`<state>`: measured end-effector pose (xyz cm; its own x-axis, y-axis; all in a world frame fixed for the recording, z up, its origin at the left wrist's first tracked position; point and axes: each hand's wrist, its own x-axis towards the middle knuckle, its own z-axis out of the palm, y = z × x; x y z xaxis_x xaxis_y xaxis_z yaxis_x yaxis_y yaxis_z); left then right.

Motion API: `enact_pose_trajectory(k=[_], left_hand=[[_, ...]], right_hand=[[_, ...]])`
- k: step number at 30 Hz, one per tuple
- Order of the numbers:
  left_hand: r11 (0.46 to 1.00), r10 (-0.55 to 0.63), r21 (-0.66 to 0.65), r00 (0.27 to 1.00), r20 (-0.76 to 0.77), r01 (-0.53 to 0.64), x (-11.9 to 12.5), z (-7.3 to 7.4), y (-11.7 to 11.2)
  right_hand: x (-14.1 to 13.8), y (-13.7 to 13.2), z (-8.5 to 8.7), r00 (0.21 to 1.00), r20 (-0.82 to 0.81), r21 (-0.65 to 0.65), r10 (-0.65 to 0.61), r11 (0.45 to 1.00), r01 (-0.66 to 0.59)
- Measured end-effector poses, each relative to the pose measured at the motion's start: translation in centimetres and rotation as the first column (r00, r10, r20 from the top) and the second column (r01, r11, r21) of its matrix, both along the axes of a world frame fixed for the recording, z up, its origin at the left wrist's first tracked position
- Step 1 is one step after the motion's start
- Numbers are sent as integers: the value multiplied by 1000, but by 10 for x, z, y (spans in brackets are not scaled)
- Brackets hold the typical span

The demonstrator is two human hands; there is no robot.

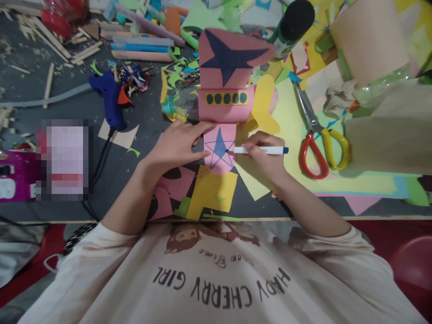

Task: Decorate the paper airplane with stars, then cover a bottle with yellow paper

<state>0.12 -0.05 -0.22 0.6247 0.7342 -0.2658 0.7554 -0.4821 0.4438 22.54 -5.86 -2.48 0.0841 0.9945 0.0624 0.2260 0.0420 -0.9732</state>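
A pink paper craft (227,114) lies in front of me, with a filled dark blue star (222,56) on its far part and a yellow strip of dark dots (227,98) across its middle. On its near flap is an outlined star (219,148), partly coloured blue. My right hand (265,157) grips a white marker (270,150) with a dark blue end, its tip at the outlined star. My left hand (178,144) rests at the flap's left edge, thumb and fingers apart, touching the pink paper. Yellow paper wings (265,105) stick out on the craft's right.
Scissors (319,135) with red and yellow handles lie to the right on coloured sheets. A blue glue gun (110,96) and its cord are on the left. Markers (141,47), wooden sticks (56,38) and paper scraps cover the back. A dark-capped bottle (293,27) stands behind.
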Motion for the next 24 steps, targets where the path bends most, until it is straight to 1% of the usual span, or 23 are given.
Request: enact_pose_trajectory(k=[2, 6, 10, 14, 20, 24], left_hand=[[1000, -4, 4, 1000, 7, 4, 0, 0, 0], [1000, -7, -6, 1000, 25, 7, -1, 0, 0], [1000, -2, -4, 999, 49, 2, -2, -1, 0], [1000, 3, -19, 999, 43, -3, -1, 1, -1], [1000, 8, -22, 999, 37, -7, 0, 1, -1], [1000, 1, -19, 999, 38, -1, 0, 0, 0]], right_hand=[[-1, -1, -1, 999, -34, -24, 6, 1000, -7], [-6, -11, -1, 989, -72, -71, 127, 989, -132], [-11, -22, -1, 973, -42, -45, 228, 972, -230], [-10, -24, -2, 973, -17, -28, 230, 973, -230], [-9, -24, -5, 977, -4, -68, 212, 975, -211], [-8, -25, -5, 970, 14, -72, 243, 968, -241]])
